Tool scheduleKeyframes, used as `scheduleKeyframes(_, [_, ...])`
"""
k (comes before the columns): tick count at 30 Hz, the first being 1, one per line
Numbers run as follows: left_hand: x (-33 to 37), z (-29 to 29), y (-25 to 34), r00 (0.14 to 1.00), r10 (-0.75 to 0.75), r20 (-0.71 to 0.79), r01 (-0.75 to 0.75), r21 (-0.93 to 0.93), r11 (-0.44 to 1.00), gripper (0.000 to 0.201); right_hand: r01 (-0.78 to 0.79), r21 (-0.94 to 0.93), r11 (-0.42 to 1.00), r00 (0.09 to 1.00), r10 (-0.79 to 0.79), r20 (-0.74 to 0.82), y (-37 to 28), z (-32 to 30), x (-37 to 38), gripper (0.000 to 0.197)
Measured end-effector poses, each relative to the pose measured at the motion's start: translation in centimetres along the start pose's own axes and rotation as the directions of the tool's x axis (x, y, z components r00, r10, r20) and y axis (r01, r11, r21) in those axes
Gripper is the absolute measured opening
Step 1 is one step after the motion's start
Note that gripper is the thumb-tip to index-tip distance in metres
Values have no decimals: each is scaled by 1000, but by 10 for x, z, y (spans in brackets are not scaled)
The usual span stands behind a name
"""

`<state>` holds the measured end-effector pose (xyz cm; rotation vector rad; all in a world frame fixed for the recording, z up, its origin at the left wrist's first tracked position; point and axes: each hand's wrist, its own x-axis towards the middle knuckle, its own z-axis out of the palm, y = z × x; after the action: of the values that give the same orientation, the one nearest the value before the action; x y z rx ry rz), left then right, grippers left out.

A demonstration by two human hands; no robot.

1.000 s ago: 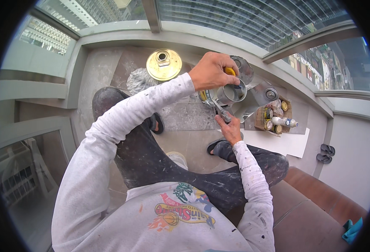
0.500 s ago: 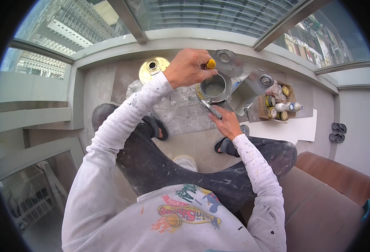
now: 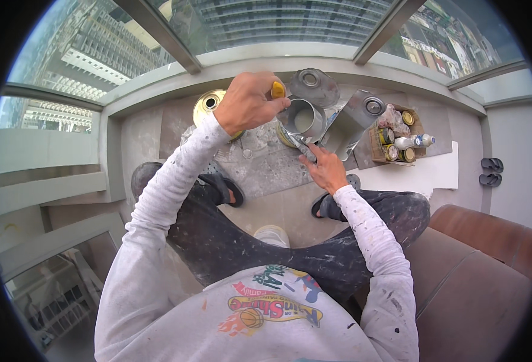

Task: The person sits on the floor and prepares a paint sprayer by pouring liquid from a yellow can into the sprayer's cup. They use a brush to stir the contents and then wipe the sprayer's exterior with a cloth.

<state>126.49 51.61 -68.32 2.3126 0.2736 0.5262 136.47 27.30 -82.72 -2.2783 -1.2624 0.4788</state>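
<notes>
My left hand point(image 3: 249, 104) is closed around a tool with a yellow handle end point(image 3: 278, 90), its fingertips at the rim of a grey metal can point(image 3: 319, 123). The rest of that tool is hidden. Pale liquid point(image 3: 304, 119) shows inside the can, which leans with its mouth partly toward me. Part of a yellow-sided can point(image 3: 285, 136) appears just below it. My right hand point(image 3: 327, 168) grips a grey, elongated tool point(image 3: 303, 149), whose far end meets the can's lower side; its exact kind is unclear.
A gold-topped can point(image 3: 207, 102) stands left, partly behind my left hand. A grey metal lid piece point(image 3: 315, 88) and an opened rectangular tin point(image 3: 362, 111) lie beyond and right. A cardboard box point(image 3: 379, 151) holds small cans and a bottle. Slippers point(image 3: 491, 172) lie far right.
The grey can has tilted, so its side and the liquid inside show more. My left hand stays by its rim, and my right hand still holds the grey tool. The whole view has shifted slightly.
</notes>
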Motion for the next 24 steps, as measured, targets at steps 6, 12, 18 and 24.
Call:
scheduleKeyframes(6, [2,4,-1,999,-50,-12,49,-78,996,21,25,-18,1000,1000,-25,-5,-1,1,-1,46])
scheduleKeyframes(12, [-2,6,-1,1000,1,21,-1,41,999,15,44,-46,998,999,-43,24,-4,1,-2,45])
scheduleKeyframes(18, [-4,15,-1,996,85,3,-85,83,993,15,40,8,999,999,-40,-3,-3,3,-1,47])
scheduleKeyframes(24, [-5,29,-7,980,-175,93,191,-225,955,17,-10,98,995,999,4,53,-5,2,-2,47])
